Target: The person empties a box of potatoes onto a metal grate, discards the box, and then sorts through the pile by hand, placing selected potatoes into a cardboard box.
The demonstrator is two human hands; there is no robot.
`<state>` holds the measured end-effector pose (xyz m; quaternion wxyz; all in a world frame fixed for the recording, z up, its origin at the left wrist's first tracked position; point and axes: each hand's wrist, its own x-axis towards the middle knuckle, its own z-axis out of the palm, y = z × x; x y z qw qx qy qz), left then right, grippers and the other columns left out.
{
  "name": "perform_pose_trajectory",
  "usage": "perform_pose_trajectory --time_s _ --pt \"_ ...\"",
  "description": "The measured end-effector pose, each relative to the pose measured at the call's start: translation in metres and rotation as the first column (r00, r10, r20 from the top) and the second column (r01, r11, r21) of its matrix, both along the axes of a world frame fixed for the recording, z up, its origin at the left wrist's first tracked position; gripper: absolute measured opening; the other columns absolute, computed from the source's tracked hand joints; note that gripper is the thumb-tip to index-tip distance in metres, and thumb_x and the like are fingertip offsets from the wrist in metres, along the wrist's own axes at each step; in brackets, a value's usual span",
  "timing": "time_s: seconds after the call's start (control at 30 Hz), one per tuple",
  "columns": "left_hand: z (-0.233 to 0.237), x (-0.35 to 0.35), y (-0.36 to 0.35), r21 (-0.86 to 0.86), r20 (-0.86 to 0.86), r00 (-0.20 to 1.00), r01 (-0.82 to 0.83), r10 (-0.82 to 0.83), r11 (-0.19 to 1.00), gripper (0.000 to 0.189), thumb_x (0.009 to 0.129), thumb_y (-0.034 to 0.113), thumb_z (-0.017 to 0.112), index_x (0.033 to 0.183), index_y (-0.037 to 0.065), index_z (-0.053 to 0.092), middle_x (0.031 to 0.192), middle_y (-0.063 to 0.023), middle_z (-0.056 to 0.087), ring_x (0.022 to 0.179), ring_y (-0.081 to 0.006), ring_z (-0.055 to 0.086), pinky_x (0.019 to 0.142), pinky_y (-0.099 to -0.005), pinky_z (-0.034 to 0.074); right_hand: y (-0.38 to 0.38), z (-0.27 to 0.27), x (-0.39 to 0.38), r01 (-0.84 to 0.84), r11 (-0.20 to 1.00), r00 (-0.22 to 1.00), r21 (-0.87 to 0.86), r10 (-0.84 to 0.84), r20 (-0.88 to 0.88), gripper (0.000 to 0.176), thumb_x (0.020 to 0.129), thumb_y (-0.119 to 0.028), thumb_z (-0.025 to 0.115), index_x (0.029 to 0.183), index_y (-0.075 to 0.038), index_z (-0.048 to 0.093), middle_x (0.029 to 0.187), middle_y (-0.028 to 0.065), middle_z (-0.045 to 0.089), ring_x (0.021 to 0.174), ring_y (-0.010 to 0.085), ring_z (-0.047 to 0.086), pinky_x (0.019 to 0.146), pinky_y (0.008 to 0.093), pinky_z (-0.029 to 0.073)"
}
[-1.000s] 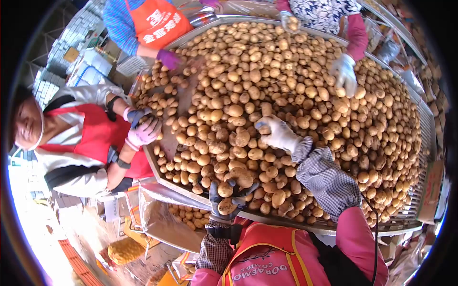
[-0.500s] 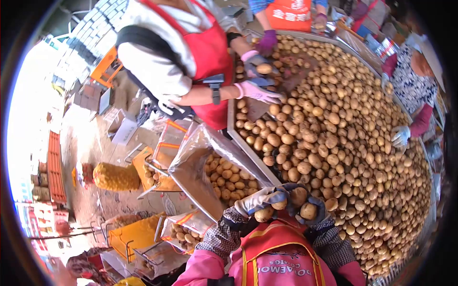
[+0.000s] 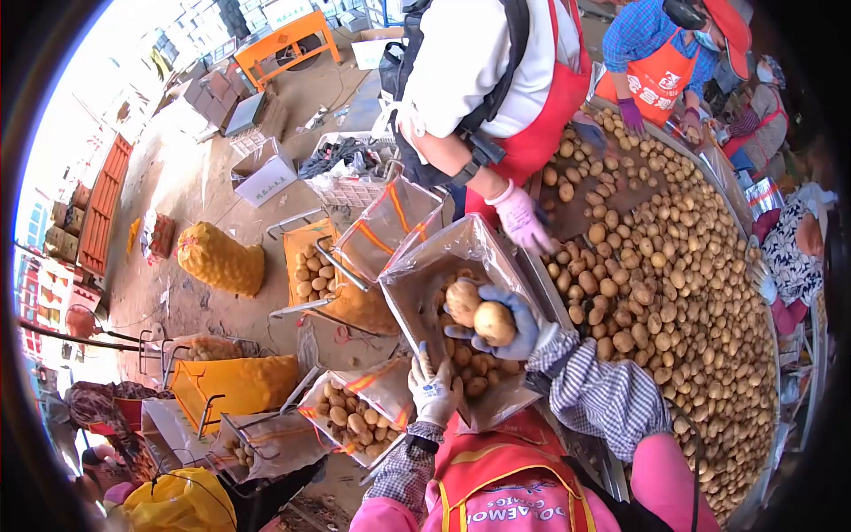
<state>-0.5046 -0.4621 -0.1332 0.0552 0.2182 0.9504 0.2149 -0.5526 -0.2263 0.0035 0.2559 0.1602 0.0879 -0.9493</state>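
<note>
Over the film-lined cardboard box (image 3: 412, 312), my right hand (image 3: 519, 330) in a grey-blue glove has its fingers around two large potatoes (image 3: 494, 324). More potatoes (image 3: 477, 372) lie inside the box below it. My left hand (image 3: 433, 390), in a white and grey glove, is at the box's left edge with fingers apart and no potato in it. To the right, a metal-edged table (image 3: 560, 309) bears a wide heap of potatoes (image 3: 656, 310).
Across the table edge, a co-worker's pink-gloved hand (image 3: 523, 220) is close to the box. Other co-workers stand at the far side. A potato-filled bag (image 3: 359, 421) is left of my left hand; a full yellow sack (image 3: 222, 259) and metal-framed stands are farther left.
Both hands have moved from the table edge to the box. My left hand has let go of its potatoes; my right still holds potatoes. The view has swung left.
</note>
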Motion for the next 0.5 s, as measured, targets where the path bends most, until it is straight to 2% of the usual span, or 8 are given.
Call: perform_pose_trajectory --time_s 0.17,0.2,0.27,0.3,0.37,0.43,0.47,0.5 --pt "-0.007 -0.001 0.005 0.046 0.029 0.999 0.033 -0.035 0.998 0.056 0.078 0.026 0.069 0.132 0.014 0.063 0.16 -0.0266 0.028 0.141 -0.0493 0.033 0.111 -0.0574 0.033 -0.056 -0.016 -0.114 -0.044 0.996 0.991 0.074 0.052 -0.12 0.041 0.095 -0.036 0.066 0.129 -0.015 0.057 0.126 0.0096 0.064 0.113 0.0336 0.066 0.075 0.0397 0.062" --pt "-0.009 -0.003 0.004 0.052 0.025 0.999 0.03 -0.031 0.998 0.056 0.078 0.026 0.069 0.132 0.014 0.063 0.16 -0.0266 0.028 0.141 -0.0493 0.033 0.111 -0.0574 0.033 -0.074 -0.058 -0.146 0.166 0.956 0.974 0.241 -0.12 -0.191 0.044 0.094 -0.037 0.068 0.13 -0.015 0.055 0.126 0.0096 0.064 0.113 0.0329 0.065 0.08 0.0432 0.062" --pt "-0.012 -0.004 0.002 0.178 0.005 1.0 0.008 -0.009 0.984 0.049 0.076 0.027 0.072 0.123 0.014 0.069 0.159 -0.0231 0.031 0.142 -0.0496 0.031 0.114 -0.0593 0.031 -0.084 -0.051 -0.182 0.256 0.963 0.963 0.089 -0.262 0.058 0.057 0.09 -0.044 0.072 0.136 -0.02 0.049 0.137 0.0093 0.056 0.116 0.0296 0.061 0.094 0.054 0.057" --pt "-0.015 -0.005 0.001 0.176 0.03 1.0 0.002 -0.008 0.984 0.047 0.075 0.028 0.072 0.119 0.013 0.07 0.159 -0.0225 0.033 0.142 -0.0494 0.031 0.114 -0.058 0.031 -0.085 -0.049 -0.196 0.287 0.954 0.924 0.087 -0.3 0.235 0.06 0.089 -0.049 0.072 0.136 -0.021 0.048 0.138 0.0102 0.054 0.113 0.0283 0.06 0.091 0.0541 0.056" --pt "-0.035 -0.002 -0.005 0.095 0.032 0.999 0.008 -0.011 0.995 0.047 0.075 0.029 0.071 0.119 0.012 0.071 0.157 -0.0224 0.036 0.14 -0.0495 0.033 0.112 -0.0585 0.033 -0.095 -0.06 -0.189 0.295 0.896 0.941 0.333 -0.333 0.061 0.052 0.092 -0.038 0.071 0.132 -0.014 0.047 0.118 0.0123 0.063 0.102 0.0283 0.066 0.084 0.0497 0.058" --pt "-0.009 -0.01 0.002 0.551 0.333 0.936 -0.294 0.118 0.781 0.055 0.078 0.023 0.069 0.132 0.012 0.065 0.153 -0.0248 0.04 0.136 -0.0479 0.042 0.112 -0.0533 0.037 -0.103 -0.072 -0.158 0.304 0.812 0.95 0.497 -0.294 -0.101 0.039 0.094 -0.028 0.071 0.123 -0.009 0.056 0.104 0.0098 0.068 0.085 0.0234 0.068 0.07 0.0407 0.058" --pt "-0.011 -0.012 0.003 0.581 0.312 0.946 -0.267 0.092 0.769 0.055 0.079 0.022 0.069 0.133 0.012 0.063 0.152 -0.0246 0.041 0.134 -0.047 0.044 0.111 -0.0525 0.038 -0.106 -0.078 -0.133 0.323 0.765 0.946 0.558 -0.269 -0.179 0.031 0.094 -0.024 0.072 0.118 -0.007 0.062 0.1 0.0075 0.069 0.078 0.0196 0.068 0.063 0.0357 0.058" --pt "-0.016 -0.012 -0.002 0.519 0.203 0.978 -0.15 0.049 0.841 0.055 0.08 0.022 0.069 0.134 0.012 0.062 0.152 -0.0243 0.042 0.132 -0.046 0.046 0.11 -0.0517 0.039 -0.101 -0.067 -0.108 0.166 0.592 0.984 0.789 -0.054 -0.167 0.035 0.096 -0.024 0.07 0.122 -0.003 0.062 0.1 0.0074 0.069 0.087 0.0186 0.067 0.069 0.0362 0.058"
